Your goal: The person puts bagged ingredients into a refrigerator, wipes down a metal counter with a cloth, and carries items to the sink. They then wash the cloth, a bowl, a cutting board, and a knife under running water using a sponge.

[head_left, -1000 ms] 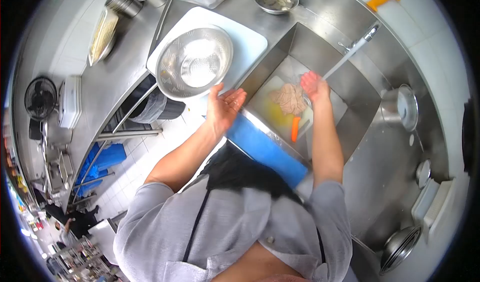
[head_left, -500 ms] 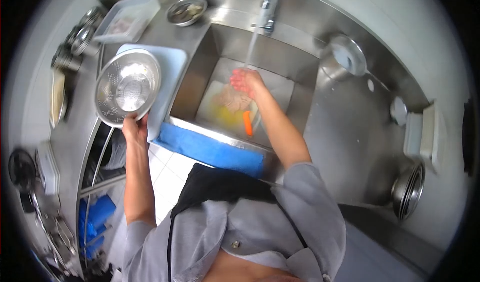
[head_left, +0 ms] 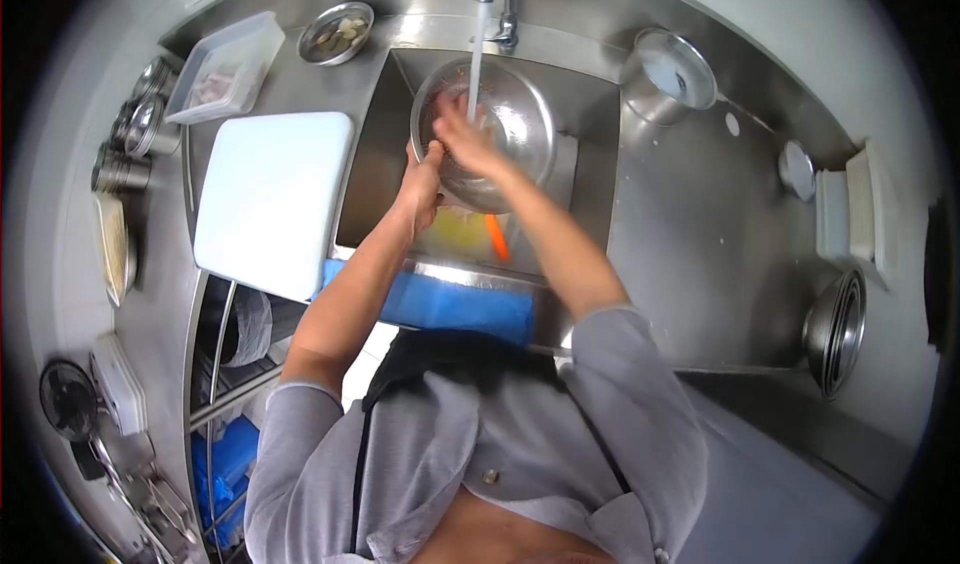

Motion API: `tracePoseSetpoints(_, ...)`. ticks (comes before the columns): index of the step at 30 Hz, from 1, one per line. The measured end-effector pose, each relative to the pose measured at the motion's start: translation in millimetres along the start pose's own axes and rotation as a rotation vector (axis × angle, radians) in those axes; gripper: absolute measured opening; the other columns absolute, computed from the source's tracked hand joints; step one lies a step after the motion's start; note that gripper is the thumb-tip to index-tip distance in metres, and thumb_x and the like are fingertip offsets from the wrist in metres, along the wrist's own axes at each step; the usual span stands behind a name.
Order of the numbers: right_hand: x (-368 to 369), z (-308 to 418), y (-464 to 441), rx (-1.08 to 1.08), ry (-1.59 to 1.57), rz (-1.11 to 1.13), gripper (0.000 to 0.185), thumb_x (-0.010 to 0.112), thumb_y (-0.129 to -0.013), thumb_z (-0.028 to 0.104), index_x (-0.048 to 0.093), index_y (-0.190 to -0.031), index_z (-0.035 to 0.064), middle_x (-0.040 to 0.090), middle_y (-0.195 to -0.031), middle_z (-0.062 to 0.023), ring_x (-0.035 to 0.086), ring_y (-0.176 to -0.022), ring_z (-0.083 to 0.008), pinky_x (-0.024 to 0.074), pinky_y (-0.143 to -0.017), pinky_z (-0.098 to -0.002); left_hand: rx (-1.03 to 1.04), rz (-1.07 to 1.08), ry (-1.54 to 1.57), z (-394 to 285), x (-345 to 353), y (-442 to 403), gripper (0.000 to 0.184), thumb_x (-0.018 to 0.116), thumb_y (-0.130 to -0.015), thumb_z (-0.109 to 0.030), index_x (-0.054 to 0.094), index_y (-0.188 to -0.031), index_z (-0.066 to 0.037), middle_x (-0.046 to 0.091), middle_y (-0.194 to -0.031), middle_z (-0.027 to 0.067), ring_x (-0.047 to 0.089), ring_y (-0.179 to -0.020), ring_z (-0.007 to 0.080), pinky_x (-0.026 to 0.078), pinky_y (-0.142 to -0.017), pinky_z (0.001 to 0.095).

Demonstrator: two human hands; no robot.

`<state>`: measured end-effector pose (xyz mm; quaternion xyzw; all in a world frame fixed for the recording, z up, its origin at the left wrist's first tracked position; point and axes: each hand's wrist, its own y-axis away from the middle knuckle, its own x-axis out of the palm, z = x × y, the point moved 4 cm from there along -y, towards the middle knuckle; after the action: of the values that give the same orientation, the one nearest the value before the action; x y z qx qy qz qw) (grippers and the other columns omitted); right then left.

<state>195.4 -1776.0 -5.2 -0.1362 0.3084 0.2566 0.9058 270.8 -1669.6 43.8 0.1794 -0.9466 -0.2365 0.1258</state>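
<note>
Apparent rinsing: the left hand gripped the colander, the right hand spread loosely over its inside, and steady support seemed needed next.

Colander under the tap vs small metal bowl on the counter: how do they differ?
The colander looks wider than the metal bowl. The left hand holds the colander; the bowl stands on the counter. Tap water runs into the colander; the bowl holds pale pieces. Both are round and shiny.

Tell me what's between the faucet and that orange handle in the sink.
In the head view, a stream of running water, the metal colander and the right hand lie between the faucet and the orange handle.
</note>
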Motion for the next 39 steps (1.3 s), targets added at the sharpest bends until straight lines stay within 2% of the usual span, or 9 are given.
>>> tracePoseSetpoints(5, 31.0, -12.6, 56.2, -0.090, -0.151, 0.814, 0.072, 0.027, -0.098, 0.058, 0.014, -0.156, 0.0184, 0.010, -0.161, -0.0165, 0.008, -0.148, -0.0395, 0.0110, -0.117, -0.0555, -0.044, -0.028, 0.081, -12.9, -46.7, -35.6, 0.053, 0.038, -0.103, -0.042, 0.035, -0.139, -0.003, 0.051, -0.133, 0.0202, 0.060, -0.113, 0.0347, 0.056, -0.085, 0.0531)
tracePoseSetpoints(8, -22.4, -34.9, 52.9, 0.111, 0.678, 0.618, 0.077, 0.033, -0.097, 0.057, 0.011, -0.155, 0.0099, 0.009, -0.160, -0.0214, 0.007, -0.148, -0.0369, 0.0112, -0.119, -0.0470, -0.139, 0.041, -0.029, -22.3, -44.7, -13.9, 0.053, 0.038, -0.104, -0.040, 0.032, -0.143, -0.005, 0.050, -0.135, 0.0199, 0.059, -0.114, 0.0346, 0.058, -0.078, 0.0520)
tracePoseSetpoints(11, -29.7, -22.7, 31.3, 0.194, 0.500, 0.114, 0.070, 0.030, -0.100, 0.056, 0.024, -0.153, 0.0103, 0.018, -0.157, -0.0239, 0.017, -0.147, -0.0338, 0.0157, -0.119, -0.0407, -0.172, 0.057, -0.034, 2.8, -13.5, -14.8, 0.049, 0.037, -0.104, -0.038, 0.032, -0.144, -0.010, 0.055, -0.131, 0.0160, 0.061, -0.111, 0.0316, 0.060, -0.070, 0.0484)
tracePoseSetpoints(15, 31.9, 3.1, 15.2, 0.226, -0.589, 0.262, 0.063, 0.028, -0.101, 0.052, 0.035, -0.147, 0.0099, 0.037, -0.150, -0.0217, 0.036, -0.138, -0.0359, 0.0325, -0.110, -0.0414, -0.138, 0.162, -0.090, 13.1, -18.1, -64.8, 0.052, 0.035, -0.104, -0.040, 0.020, -0.146, -0.014, 0.039, -0.142, 0.0174, 0.052, -0.121, 0.0370, 0.061, -0.072, 0.0541)
tracePoseSetpoints(20, -16.4, 32.1, 104.9, 0.094, 0.000, 0.332, 0.033, 0.049, -0.099, 0.036, 0.064, -0.105, 0.0067, 0.068, -0.090, -0.0170, 0.065, -0.089, -0.0356, 0.0481, -0.084, -0.0408, -0.371, 0.263, -0.349, -50.9, -34.6, -84.3, 0.063, 0.042, -0.100, -0.049, 0.031, -0.145, -0.007, 0.048, -0.138, 0.0202, 0.048, -0.126, 0.0368, 0.047, -0.088, 0.0607)
tracePoseSetpoints(24, -23.0, 8.9, 100.7, 0.081, -0.709, -0.130, 0.025, 0.057, -0.098, 0.018, 0.059, -0.111, -0.0033, 0.065, -0.094, -0.0020, 0.058, -0.083, -0.0106, 0.0473, -0.074, -0.0279, -0.093, 0.430, -0.359, -46.5, 35.6, -111.4, 0.068, 0.045, -0.095, -0.058, 0.048, -0.137, -0.006, 0.056, -0.132, 0.0186, 0.053, -0.120, 0.0296, 0.045, -0.096, 0.0430)
tracePoseSetpoints(30, -66.4, 1.8, 62.4, 0.367, -0.803, -0.160, 0.021, 0.059, -0.093, 0.014, 0.060, -0.107, -0.0020, 0.067, -0.086, -0.0075, 0.062, -0.081, -0.0169, 0.0479, -0.071, -0.0322, -0.062, 0.367, -0.242, -32.0, 75.3, -71.3, 0.076, 0.059, -0.088, -0.044, 0.029, -0.149, -0.009, 0.052, -0.128, 0.0172, 0.059, -0.104, 0.0268, 0.050, -0.085, 0.0393)
tracePoseSetpoints(34, -31.0, 28.1, 58.5, 0.128, -0.244, -0.035, 0.024, 0.063, -0.083, 0.015, 0.057, -0.102, 0.0017, 0.063, -0.088, -0.0271, 0.061, -0.090, -0.0465, 0.0480, -0.075, -0.0526, -0.079, 0.150, -0.153, -23.4, 40.6, -68.6, 0.076, 0.058, -0.081, -0.021, 0.021, -0.148, -0.015, 0.050, -0.122, 0.0182, 0.058, -0.094, 0.0338, 0.051, -0.075, 0.0528)
tracePoseSetpoints(39, -35.1, 21.0, 116.6, -0.202, 0.067, 0.148, 0.009, 0.057, -0.084, 0.006, 0.056, -0.092, 0.0024, 0.064, -0.082, -0.0258, 0.064, -0.085, -0.0438, 0.0491, -0.076, -0.0543, -0.352, 0.340, -0.169, -48.5, -63.6, -113.2, 0.047, 0.052, -0.086, -0.030, 0.054, -0.124, -0.002, 0.063, -0.117, 0.0162, 0.063, -0.105, 0.0295, 0.051, -0.093, 0.0477)
